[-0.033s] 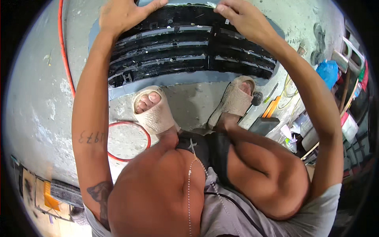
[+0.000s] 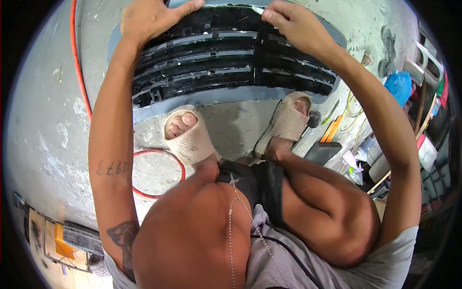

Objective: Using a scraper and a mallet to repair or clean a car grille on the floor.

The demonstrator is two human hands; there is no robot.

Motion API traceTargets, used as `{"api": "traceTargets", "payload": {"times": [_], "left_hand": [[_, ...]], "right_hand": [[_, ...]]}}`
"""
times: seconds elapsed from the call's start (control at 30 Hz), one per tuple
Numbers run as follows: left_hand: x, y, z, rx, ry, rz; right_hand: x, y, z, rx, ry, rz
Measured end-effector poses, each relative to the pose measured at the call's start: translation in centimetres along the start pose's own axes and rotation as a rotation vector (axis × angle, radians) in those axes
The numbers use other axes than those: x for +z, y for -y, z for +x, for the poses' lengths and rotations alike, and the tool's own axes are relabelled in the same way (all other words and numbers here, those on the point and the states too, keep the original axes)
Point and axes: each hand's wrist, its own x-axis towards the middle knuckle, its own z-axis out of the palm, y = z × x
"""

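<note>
A curved black slatted panel (image 2: pixel 226 55), like a car grille, lies on a grey sheet (image 2: pixel 211 96) on the floor in front of my feet. Pale bits and scuffs mark its slats. My left hand (image 2: pixel 150 20) rests at the panel's far left, thumb stretched along the far edge; its other fingers are partly cut off by the picture's top. Between the fingers of my right hand (image 2: pixel 293 21) is a slim whitish pointed tool (image 2: pixel 258 10), its tip at the panel's far edge near the middle. I cannot make out its exact kind.
A red hose (image 2: pixel 80 62) runs along the left, with a red loop (image 2: pixel 159 150) by my left sandal (image 2: pixel 188 132). To the right lie an orange-handled tool (image 2: pixel 331 130), a dark flat block (image 2: pixel 323 153), a blue plastic bag (image 2: pixel 399 89) and clutter along the wall.
My right hand and the whitish tool have shifted and turned slightly at the panel's far edge, so more of the tool shows. My left hand stays in place.
</note>
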Motion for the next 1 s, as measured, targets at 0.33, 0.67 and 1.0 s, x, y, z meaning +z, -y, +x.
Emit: {"api": "traceTargets", "payload": {"times": [0.33,0.67,1.0], "left_hand": [[0.6,1.0,0.3,0.081,0.062,-0.086],[1.1,0.6,0.1,0.099,0.013,-0.014],[1.2,1.1,0.2,0.118,0.011,-0.022]], "right_hand": [[5.2,1.5,2.7,0.115,-0.139,-0.024],[6.0,3.1,2.9,0.338,-0.210,0.046],[7.3,4.3,3.9,0.585,-0.259,0.107]]}}
